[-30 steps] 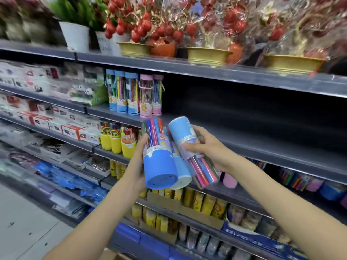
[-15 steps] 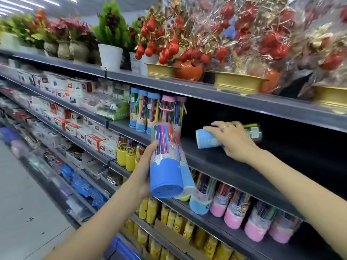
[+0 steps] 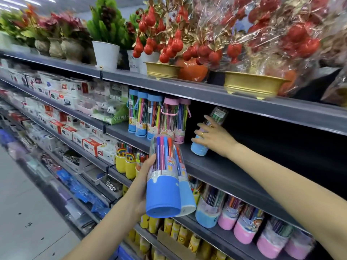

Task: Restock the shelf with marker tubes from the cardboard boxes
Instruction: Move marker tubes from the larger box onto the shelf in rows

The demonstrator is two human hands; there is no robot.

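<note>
My left hand [image 3: 144, 182] grips two clear marker tubes in front of the shelf edge, a dark-blue-based one [image 3: 163, 186] and a light-blue-based one [image 3: 185, 192] behind it. My right hand [image 3: 211, 136] reaches into the dark shelf bay and holds a third tube [image 3: 200, 148] with a light blue base, tilted nearly upright on the shelf [image 3: 216, 166]. It stands just right of a row of upright blue and pink tubes [image 3: 159, 117].
Potted fake plants and wrapped red fruit arrangements [image 3: 187, 44] line the top shelf. Stapler boxes [image 3: 90, 145] fill shelves to the left. Yellow, blue and pink marker tubs [image 3: 242, 218] sit on the shelf below. Dark shelf space extends right of my right hand.
My right hand has moved the third tube left along the shelf and turned it from lying on its side to nearly upright. The left hand keeps its two tubes.
</note>
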